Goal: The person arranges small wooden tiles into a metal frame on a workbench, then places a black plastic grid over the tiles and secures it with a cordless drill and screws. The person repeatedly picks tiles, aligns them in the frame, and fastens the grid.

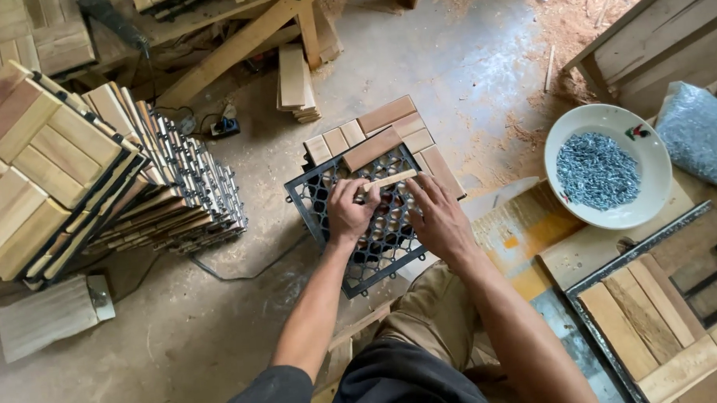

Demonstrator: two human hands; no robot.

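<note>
A thin pale wooden slat [389,180] is pinched between the thumb and bent fingers of the left hand [349,210], just above a black plastic grid tile [326,196]. The right hand [438,216] is laid flat on the grid beside it, fingers spread a little, with the fingertips touching the slat's other end. Whether the slat rests on the grid cannot be told. Reddish and pale wooden slats [395,125] are already fixed along the far side of the grid, just past the hands. A leaning stack of finished wooden tiles [95,171] is seen to the left, well apart from the hands. To the right, a white bowl of small metal screws [597,169] is set on a board, and a clear bag of screws [699,130] is lying next to it. Sawdust is spread over the floor [465,71].
</note>
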